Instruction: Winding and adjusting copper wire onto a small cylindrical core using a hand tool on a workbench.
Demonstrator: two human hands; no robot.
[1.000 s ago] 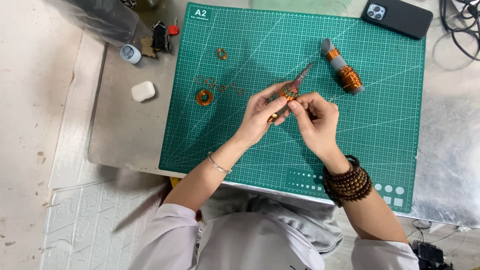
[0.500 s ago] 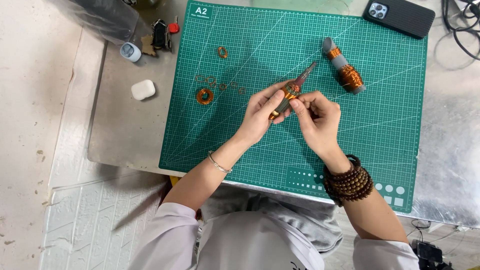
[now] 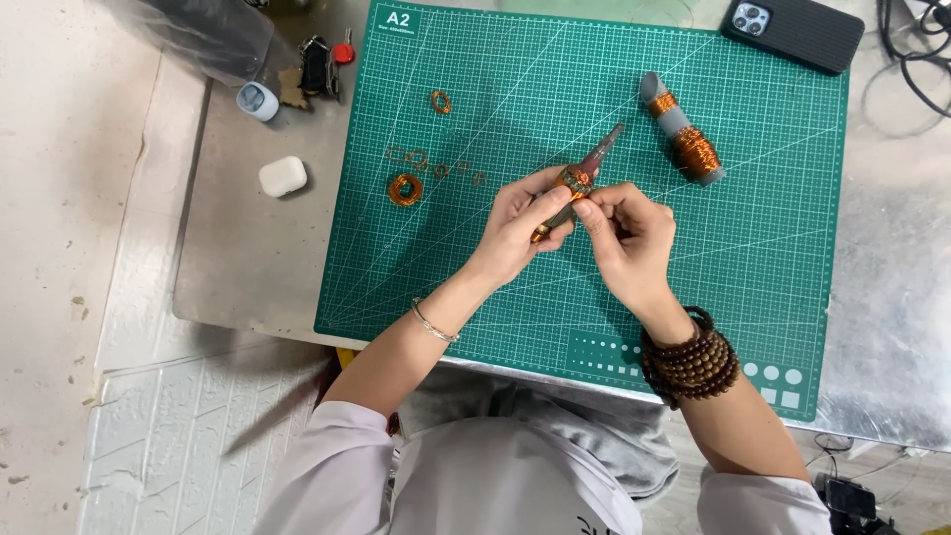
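My left hand (image 3: pixel 520 223) grips a thin tapered rod (image 3: pixel 596 160) that points up and to the right over a green cutting mat (image 3: pixel 495 287). A band of copper wire (image 3: pixel 578 181) is wound around the rod near my fingers. My right hand (image 3: pixel 626 236) pinches at that copper winding from the right side, thumb and forefinger closed on it. Both hands hover together above the middle of the mat.
A grey spool wrapped in copper wire (image 3: pixel 684 134) lies at the mat's upper right. Several small copper rings (image 3: pixel 436 163) and a copper coil (image 3: pixel 404 188) lie upper left. A phone (image 3: pixel 792 35), a white earbud case (image 3: pixel 282 176), a small cap (image 3: pixel 258 101) and keys (image 3: pixel 317 64) lie on the table.
Both hands stay together on the rod; the fingers have shifted slightly around the copper winding.
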